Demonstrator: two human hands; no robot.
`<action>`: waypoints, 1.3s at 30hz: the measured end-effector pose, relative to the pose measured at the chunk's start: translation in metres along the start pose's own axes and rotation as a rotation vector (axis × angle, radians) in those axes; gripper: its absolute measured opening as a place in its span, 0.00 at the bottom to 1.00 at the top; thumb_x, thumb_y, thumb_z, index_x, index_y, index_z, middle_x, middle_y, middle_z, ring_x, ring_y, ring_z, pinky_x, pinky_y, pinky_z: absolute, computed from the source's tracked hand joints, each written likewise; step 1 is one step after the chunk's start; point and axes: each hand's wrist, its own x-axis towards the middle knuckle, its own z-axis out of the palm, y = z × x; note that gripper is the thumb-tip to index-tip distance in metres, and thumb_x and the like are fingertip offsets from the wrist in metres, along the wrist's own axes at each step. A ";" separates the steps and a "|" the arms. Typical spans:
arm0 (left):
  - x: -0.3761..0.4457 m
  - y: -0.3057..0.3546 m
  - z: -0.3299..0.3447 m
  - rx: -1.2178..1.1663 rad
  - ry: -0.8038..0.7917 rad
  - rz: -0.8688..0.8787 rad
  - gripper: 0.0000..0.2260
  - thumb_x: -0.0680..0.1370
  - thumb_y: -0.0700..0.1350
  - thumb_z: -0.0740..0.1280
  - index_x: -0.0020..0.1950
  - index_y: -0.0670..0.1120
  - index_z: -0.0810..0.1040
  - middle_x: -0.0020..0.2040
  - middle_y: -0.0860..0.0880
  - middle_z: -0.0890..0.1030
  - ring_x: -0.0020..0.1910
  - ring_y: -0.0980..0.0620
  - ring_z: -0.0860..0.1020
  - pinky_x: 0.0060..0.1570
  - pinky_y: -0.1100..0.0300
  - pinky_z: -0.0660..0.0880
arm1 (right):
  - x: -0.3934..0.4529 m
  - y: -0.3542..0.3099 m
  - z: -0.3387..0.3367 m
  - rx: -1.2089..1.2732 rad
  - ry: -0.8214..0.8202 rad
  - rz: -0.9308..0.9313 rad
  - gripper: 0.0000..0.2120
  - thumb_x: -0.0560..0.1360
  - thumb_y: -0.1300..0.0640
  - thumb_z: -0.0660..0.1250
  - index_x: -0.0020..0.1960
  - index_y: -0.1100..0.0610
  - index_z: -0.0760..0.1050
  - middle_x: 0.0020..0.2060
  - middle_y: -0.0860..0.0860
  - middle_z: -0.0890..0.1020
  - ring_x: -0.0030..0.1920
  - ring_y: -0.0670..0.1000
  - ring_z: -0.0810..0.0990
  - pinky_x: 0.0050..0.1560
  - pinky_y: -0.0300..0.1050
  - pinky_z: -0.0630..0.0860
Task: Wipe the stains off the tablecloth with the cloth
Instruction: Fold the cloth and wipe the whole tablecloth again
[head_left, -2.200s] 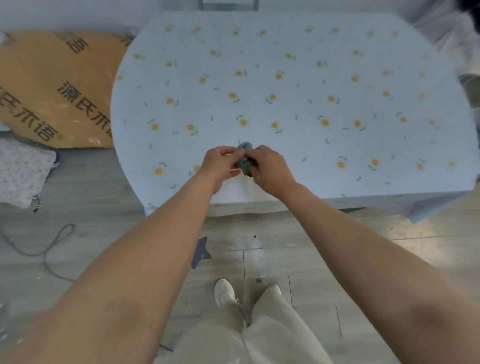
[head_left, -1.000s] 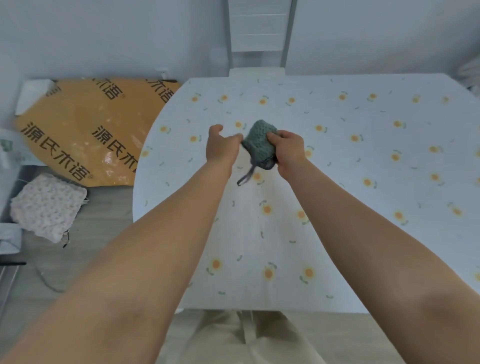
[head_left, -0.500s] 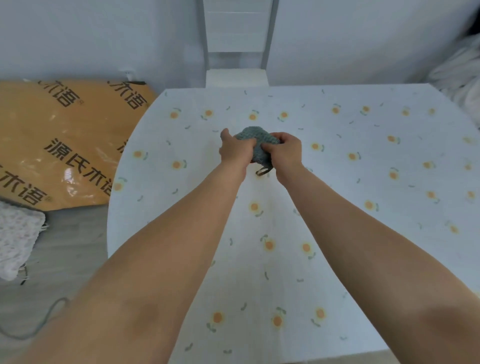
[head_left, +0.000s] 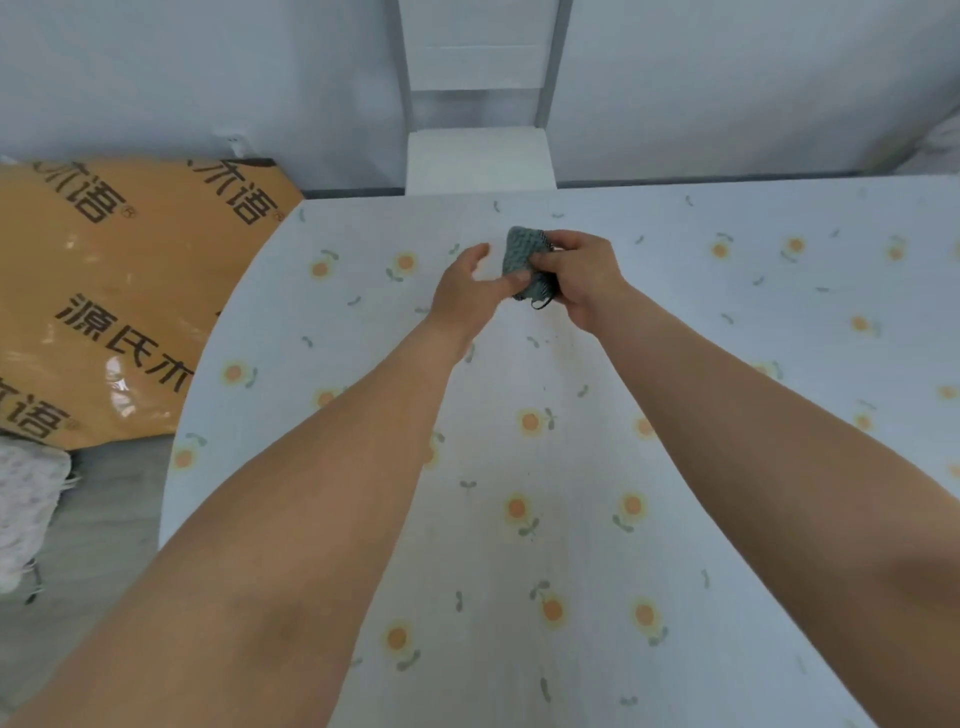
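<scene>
**Cloth held above the tablecloth, both hands raised**

Containers: none seen; nothing lies in or on anything except the tablecloth on the table.

Surface: the table (head_left: 218, 364) has a rounded left edge and is covered by a pale blue tablecloth (head_left: 571, 519) printed with small orange flowers and green sprigs. Faint brownish stains (head_left: 563, 353) show on it just below the hands, toward the person.

Room: white chair (head_left: 478, 161) pushed in at the far side of the table, grey-white wall behind. On the floor to the left, a large orange package (head_left: 104, 291) with dark characters, and nearer, a white patterned fabric (head_left: 26, 504).

Cloth (head_left: 521, 254): grey-green, knitted, bunched into a thick pad, long axis roughly upright in view, tilted a little. A dark loop hangs from its lower end. It is held over the far middle of the tablecloth; whether it touches the surface, I cannot tell.

Right hand (head_left: 584, 280): fingers curled around the cloth's right side, gripping it.

Left hand (head_left: 467, 291): fingers loosely spread, thumb tip touching the cloth's lower left edge, no grip.
</scene>
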 end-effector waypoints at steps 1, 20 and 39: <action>0.015 -0.003 -0.007 0.242 0.035 0.003 0.41 0.73 0.56 0.75 0.79 0.45 0.60 0.78 0.45 0.62 0.77 0.46 0.61 0.73 0.52 0.63 | 0.018 -0.001 -0.002 -0.067 0.057 -0.037 0.16 0.72 0.70 0.68 0.59 0.61 0.79 0.49 0.60 0.83 0.47 0.59 0.84 0.48 0.52 0.83; 0.069 -0.060 -0.061 1.100 -0.069 0.129 0.67 0.59 0.66 0.79 0.81 0.46 0.38 0.82 0.48 0.39 0.80 0.48 0.39 0.78 0.44 0.41 | 0.121 0.040 0.131 -1.276 -0.129 -0.809 0.12 0.79 0.59 0.61 0.56 0.56 0.81 0.57 0.49 0.81 0.52 0.58 0.73 0.50 0.44 0.70; 0.028 -0.074 -0.068 1.075 -0.048 0.026 0.67 0.59 0.64 0.80 0.81 0.43 0.40 0.81 0.45 0.38 0.80 0.46 0.38 0.78 0.46 0.43 | 0.080 0.037 0.134 -1.271 -0.240 -0.815 0.09 0.78 0.60 0.62 0.54 0.59 0.80 0.54 0.57 0.73 0.52 0.58 0.75 0.50 0.46 0.72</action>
